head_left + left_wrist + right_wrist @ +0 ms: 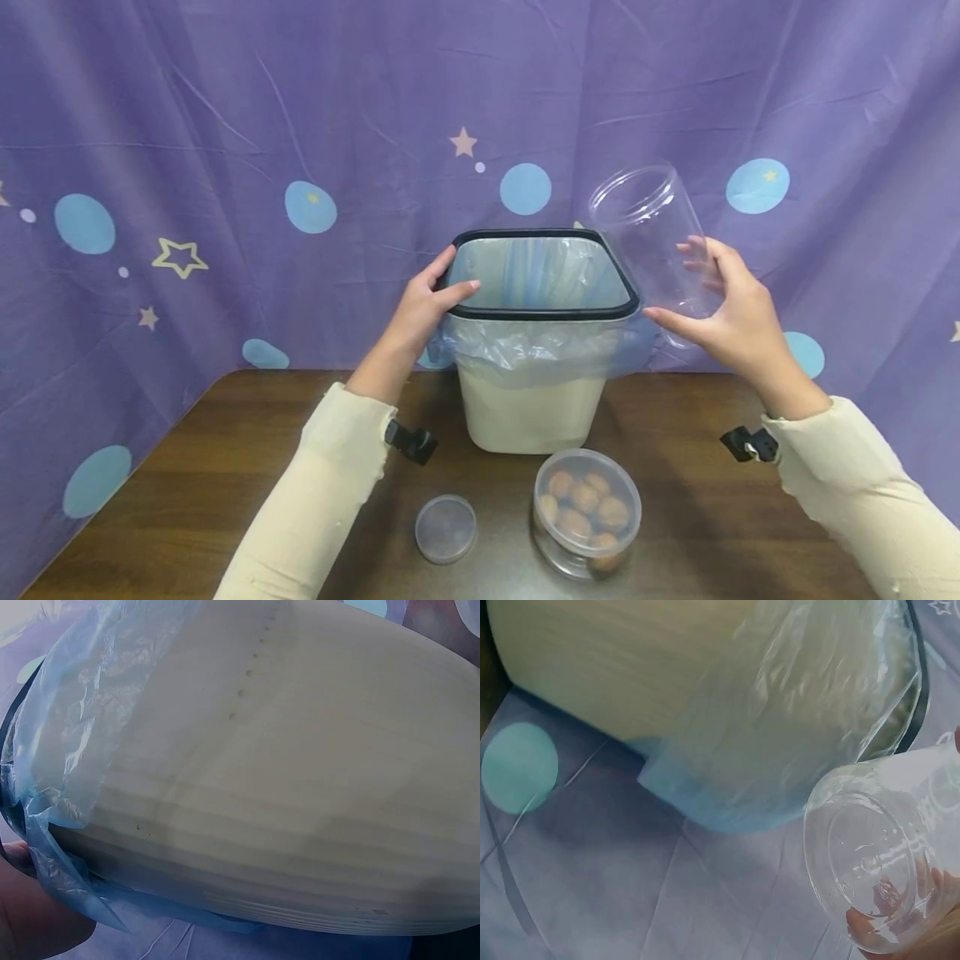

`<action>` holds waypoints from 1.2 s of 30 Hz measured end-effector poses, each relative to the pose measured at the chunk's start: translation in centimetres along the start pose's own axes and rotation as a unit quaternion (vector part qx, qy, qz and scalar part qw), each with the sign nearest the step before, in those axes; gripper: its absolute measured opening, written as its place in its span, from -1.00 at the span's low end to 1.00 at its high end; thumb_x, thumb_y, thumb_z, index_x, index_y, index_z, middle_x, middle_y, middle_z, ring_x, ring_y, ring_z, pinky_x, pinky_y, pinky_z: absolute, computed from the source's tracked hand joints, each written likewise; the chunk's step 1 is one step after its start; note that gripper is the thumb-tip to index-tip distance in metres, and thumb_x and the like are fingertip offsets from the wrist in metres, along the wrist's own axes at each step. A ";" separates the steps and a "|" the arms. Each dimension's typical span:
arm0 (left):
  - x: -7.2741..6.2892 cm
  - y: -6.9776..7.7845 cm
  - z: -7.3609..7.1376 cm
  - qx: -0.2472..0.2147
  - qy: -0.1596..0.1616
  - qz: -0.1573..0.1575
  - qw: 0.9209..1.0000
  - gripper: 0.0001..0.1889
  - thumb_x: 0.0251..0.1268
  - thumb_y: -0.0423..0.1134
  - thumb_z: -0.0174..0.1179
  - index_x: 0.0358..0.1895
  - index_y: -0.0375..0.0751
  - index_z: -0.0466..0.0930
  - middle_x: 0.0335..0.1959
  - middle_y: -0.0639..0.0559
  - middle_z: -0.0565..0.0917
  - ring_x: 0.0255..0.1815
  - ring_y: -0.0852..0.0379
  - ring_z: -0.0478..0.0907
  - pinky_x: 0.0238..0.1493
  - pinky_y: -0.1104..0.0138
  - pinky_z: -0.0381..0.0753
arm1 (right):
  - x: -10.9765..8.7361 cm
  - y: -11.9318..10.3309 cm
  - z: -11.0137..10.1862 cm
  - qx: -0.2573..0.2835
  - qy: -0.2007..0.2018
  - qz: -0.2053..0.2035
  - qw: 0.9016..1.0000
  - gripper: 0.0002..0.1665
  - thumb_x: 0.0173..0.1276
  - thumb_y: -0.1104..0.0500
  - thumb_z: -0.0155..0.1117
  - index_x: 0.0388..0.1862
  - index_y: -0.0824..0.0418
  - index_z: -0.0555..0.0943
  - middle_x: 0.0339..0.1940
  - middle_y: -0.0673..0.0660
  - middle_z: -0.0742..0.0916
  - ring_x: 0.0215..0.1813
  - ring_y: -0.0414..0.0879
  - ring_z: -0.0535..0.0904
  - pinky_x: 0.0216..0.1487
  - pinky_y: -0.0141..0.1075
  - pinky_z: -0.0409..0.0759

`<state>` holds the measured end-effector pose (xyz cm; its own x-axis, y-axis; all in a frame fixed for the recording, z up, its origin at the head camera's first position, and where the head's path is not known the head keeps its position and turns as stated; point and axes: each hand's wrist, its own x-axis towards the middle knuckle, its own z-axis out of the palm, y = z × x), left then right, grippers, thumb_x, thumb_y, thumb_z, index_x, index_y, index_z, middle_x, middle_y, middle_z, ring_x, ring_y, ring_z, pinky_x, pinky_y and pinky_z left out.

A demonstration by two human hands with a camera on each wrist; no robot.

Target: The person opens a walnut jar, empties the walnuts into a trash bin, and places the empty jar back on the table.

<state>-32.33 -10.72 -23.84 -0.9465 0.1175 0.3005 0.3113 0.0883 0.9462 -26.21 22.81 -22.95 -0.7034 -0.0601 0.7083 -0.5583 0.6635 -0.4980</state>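
A cream trash bin (528,408) with a black rim stands on the table, lined with a translucent blue plastic bag (517,346) folded over its edge. My left hand (420,312) grips the bin's left rim, thumb over the inside and fingers along the outer side. To the right of the bin, my right hand (742,321) holds a clear plastic jar (645,242) in the air. No lid is on the jar; it leans left, its mouth up toward the bin's far corner. In the right wrist view, the jar's round base (870,859) faces the camera.
In front of the bin stands a clear lidded tub (587,508) of round brown items resembling walnuts. Left of it lies a small round translucent lid (446,529). A purple patterned curtain (390,100) hangs behind the wooden table (225,467).
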 end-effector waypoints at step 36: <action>0.2 -0.2 0.0 -0.006 0.006 0.005 1.000 -0.21 0.16 -0.25 0.23 0.46 -0.18 0.08 0.49 0.05 0.12 0.48 0.21 -0.02 0.43 0.36 0.03 | -10.8 -4.5 7.9 0.369 -0.198 -0.053 0.907 -0.12 -0.03 0.53 0.34 0.30 0.42 0.21 0.20 0.32 0.51 0.19 -0.03 0.49 0.16 -0.29 0.50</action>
<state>-32.53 -10.67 -23.96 -0.9445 0.1066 0.3108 0.3193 0.0752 0.9447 -19.54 14.56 -32.28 -0.6491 -0.4541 0.6103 -0.6722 -0.0330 -0.7396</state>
